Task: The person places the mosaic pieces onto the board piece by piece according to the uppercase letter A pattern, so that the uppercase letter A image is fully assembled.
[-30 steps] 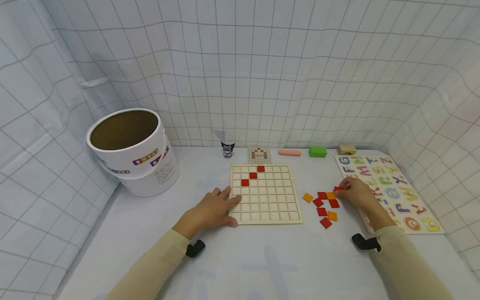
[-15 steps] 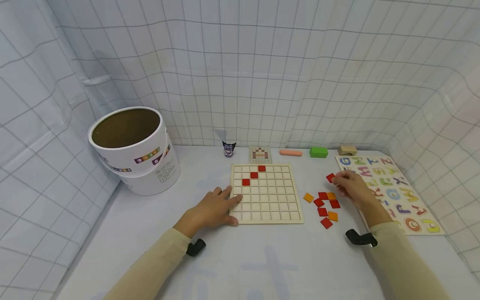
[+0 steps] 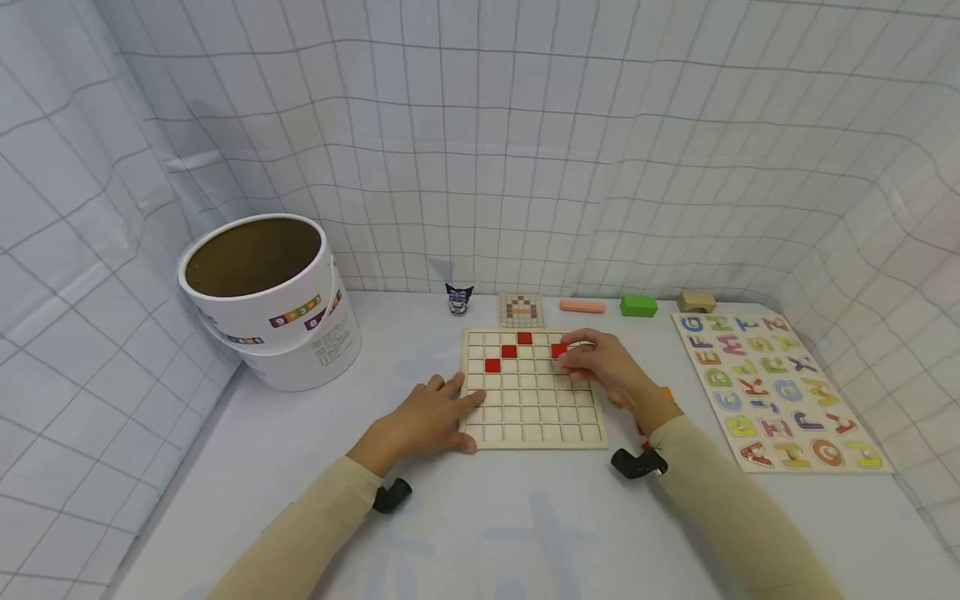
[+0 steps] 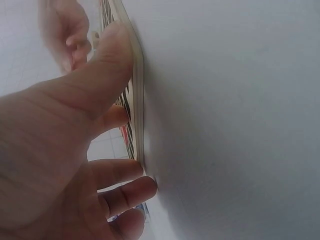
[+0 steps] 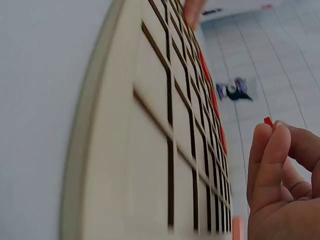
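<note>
A wooden grid board (image 3: 534, 417) lies on the table with three red tiles (image 3: 509, 352) set in a diagonal at its upper left. Over its upper right cells, my right hand (image 3: 611, 367) pinches a red square tile (image 3: 558, 350) between thumb and fingertips. In the right wrist view a corner of that tile (image 5: 268, 121) pokes out past the fingertips, above the board's surface. My left hand (image 3: 427, 417) rests with spread fingers at the board's left edge; its thumb (image 4: 112, 50) lies along that edge in the left wrist view. The right forearm hides most of the loose tiles.
Behind the board stand a small pattern card (image 3: 521, 310), a dark purple figurine (image 3: 459, 299), a peach stick (image 3: 582, 307), a green block (image 3: 638, 306) and a wooden block (image 3: 696, 302). An alphabet board (image 3: 783, 392) lies right, a white bucket (image 3: 300, 333) stands left.
My right hand has picked the red tile from the loose pile at right and carried it left over the board's upper right. The left hand stays put.
</note>
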`<state>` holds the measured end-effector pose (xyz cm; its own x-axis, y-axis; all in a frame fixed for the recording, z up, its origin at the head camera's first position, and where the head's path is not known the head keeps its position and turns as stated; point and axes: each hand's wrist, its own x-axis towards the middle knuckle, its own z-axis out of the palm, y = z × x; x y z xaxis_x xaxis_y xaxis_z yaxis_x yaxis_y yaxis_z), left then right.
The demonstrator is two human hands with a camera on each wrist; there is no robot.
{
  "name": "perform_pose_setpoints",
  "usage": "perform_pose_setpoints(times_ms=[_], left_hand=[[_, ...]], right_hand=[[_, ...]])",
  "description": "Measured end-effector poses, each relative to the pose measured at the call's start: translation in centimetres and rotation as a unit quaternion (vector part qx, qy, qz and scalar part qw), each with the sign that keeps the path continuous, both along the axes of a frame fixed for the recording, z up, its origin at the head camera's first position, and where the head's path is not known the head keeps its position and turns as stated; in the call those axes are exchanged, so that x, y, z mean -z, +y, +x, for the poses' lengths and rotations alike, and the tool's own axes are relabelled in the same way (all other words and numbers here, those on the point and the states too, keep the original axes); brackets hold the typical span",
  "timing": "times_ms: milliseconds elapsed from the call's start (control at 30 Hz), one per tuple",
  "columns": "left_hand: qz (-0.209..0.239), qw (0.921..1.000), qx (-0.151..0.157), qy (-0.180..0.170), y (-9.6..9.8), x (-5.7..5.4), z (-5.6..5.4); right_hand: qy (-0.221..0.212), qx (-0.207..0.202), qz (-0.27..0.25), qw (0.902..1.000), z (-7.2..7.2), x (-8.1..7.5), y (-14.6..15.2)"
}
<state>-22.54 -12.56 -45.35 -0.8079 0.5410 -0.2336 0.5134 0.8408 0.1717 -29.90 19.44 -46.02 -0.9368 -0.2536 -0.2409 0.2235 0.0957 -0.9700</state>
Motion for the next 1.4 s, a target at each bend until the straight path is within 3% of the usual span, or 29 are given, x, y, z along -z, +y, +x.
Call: perform_pose_setpoints(times_ms=[100,200,333,433,500,700,833,900,967,1067,1267,1333,1400], left_hand=[[0.001,1.0000,-0.002,-0.006,-0.2,0.0,-0.1],[0.002,1.0000,-0.002,-0.007,-0.1,0.1,-0.1],[-0.004,1.0000,-0.002,-0.002,0.1,0.1,-0.1],[-0.008,1.0000,0.001,0.001,0.2,-0.1,-0.1],[-0.011,0.9999,0.004,0.005,0.2,-0.2,-0.1],[-0.008,0.9999,0.006,0.006,0.2,-0.2,-0.1],[-0.008,0.9999,0.008,0.003,0.2,-0.3,-0.1],[-0.005,1.0000,0.008,0.003,0.2,-0.3,-0.1],[-0.004,1.0000,0.007,0.004,0.2,-0.2,-0.1],[0.005,1.0000,-0.001,0.002,0.1,-0.2,0.0],[0.015,0.9996,-0.018,0.013,-0.1,0.1,0.4],[0.018,0.9994,-0.018,0.025,-0.2,0.2,0.6],[0.018,0.9992,-0.016,0.033,-0.3,0.2,0.8]], right_hand=[[0.002,-0.047,0.034,0.9983,-0.1,-0.1,-4.0],[0.033,-0.092,0.104,0.9897,0.3,-0.1,-6.8],[0.108,-0.125,0.221,0.9611,0.8,0.1,-9.1],[0.153,-0.129,0.279,0.9394,1.0,0.2,-10.0],[0.171,-0.126,0.298,0.9305,1.2,0.2,-10.2],[0.192,-0.131,0.323,0.9173,1.7,0.2,-10.4],[0.223,-0.177,0.346,0.8939,2.2,0.0,-10.0],[0.235,-0.200,0.337,0.8892,2.6,-0.4,-9.4],[0.244,-0.209,0.318,0.8919,3.1,-0.8,-8.2],[0.240,-0.196,0.282,0.9079,3.8,-1.3,-5.0],[0.160,-0.111,0.264,0.9446,4.7,-1.2,4.2],[0.135,-0.075,0.271,0.9500,4.9,-1.0,7.2],[0.120,-0.047,0.292,0.9476,5.1,-0.8,9.5]])
